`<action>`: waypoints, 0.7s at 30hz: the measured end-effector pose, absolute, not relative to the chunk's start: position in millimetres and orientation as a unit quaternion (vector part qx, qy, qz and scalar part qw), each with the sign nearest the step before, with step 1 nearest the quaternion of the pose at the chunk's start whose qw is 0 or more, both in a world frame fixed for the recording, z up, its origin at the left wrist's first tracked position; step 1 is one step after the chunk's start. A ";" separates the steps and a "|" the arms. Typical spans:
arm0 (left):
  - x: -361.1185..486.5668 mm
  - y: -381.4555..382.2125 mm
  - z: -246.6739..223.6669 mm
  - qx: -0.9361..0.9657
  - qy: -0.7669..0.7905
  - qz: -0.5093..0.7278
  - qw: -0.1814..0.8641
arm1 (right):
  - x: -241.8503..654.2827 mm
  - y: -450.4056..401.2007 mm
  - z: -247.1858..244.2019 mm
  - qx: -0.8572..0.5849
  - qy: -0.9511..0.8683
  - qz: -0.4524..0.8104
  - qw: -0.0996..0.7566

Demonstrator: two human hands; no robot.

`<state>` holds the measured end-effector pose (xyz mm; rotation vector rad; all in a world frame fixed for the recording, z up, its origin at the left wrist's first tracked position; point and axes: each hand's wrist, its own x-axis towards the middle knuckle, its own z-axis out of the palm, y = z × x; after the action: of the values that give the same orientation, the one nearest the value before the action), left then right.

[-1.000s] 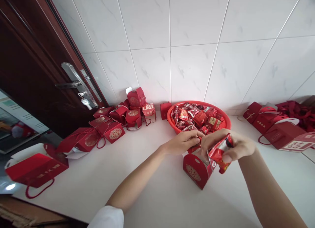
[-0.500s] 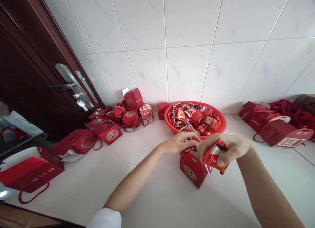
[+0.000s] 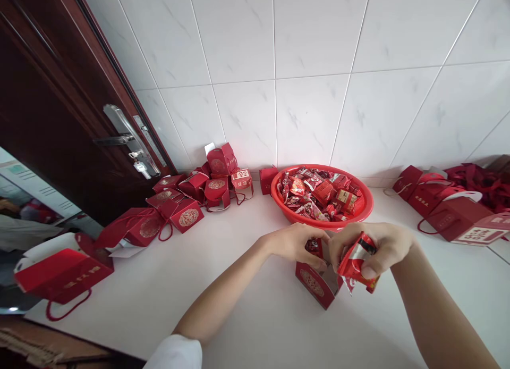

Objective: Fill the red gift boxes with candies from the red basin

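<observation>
red cardboard box [image 3: 313,285] in front of the red oval plastic basket [image 3: 360,205]
also in front of the basket, the right hand [image 3: 378,252] has shiny red wrapped packets in its grip; the left hand [image 3: 292,243] curls at the box's opening, whether holding anything i cannot tell.

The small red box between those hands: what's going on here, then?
A person's right hand holds wrapped sweets close by the small red gift box on the white counter. The left hand curls at its open top, around a dark red wrapped sweet; its grip is unclear. Behind, a red plastic basket holds more wrapped sweets, and other red gift boxes sit to both sides.
</observation>
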<state>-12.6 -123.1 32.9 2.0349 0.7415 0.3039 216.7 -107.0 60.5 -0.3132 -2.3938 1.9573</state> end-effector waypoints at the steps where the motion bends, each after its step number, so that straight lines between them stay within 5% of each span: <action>1: -12.8 -124.0 34.5 0.829 0.294 0.119 0.460 | 217.0 -105.6 59.1 -0.100 -0.772 0.627 0.020; 8: -15.2 -127.4 42.1 0.839 0.277 0.095 0.459 | 220.4 -100.1 54.9 -0.085 -0.762 0.639 0.060; 16: -17.4 -126.4 42.9 0.844 0.284 0.087 0.447 | 205.6 -105.3 52.8 -0.190 -0.634 0.708 0.246; 21: -25.1 -124.7 47.3 0.853 0.317 0.058 0.410 | 196.3 -109.8 56.1 -0.271 -0.618 0.696 0.246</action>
<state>-25.1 -124.7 47.3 2.1481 0.7982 0.1469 196.3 -109.8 56.1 -0.7385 -1.6847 1.8996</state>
